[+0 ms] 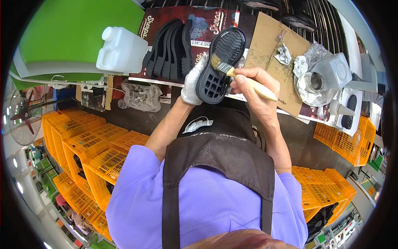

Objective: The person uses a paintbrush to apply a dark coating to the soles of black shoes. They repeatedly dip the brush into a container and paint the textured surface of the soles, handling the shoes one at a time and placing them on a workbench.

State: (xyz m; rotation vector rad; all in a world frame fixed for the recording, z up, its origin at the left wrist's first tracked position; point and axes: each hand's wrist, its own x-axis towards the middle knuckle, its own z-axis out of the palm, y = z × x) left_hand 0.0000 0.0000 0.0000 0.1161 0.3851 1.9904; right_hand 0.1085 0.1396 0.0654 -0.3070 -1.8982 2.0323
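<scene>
A black shoe sole (226,46) is held up over the near edge of the workbench, its ridged and gridded inner side facing me. My left hand (193,83), in a white glove, is closed around the sole's left edge. In my bare right hand (259,89) is a paintbrush (261,90) with a pale wooden handle, gripped between thumb and fingers. Its bristles touch the middle of the sole. Several more black soles (170,52) stand on edge in a row on the printed cardboard, left of the held one.
A white plastic jug (122,50) stands at the left. Brown cardboard (265,54) lies at the right, beside a cut-open translucent container (329,74) wrapped in crumpled film. A small squeeze bottle (342,108) lies near the right end. Orange crates (95,153) flank me on both sides.
</scene>
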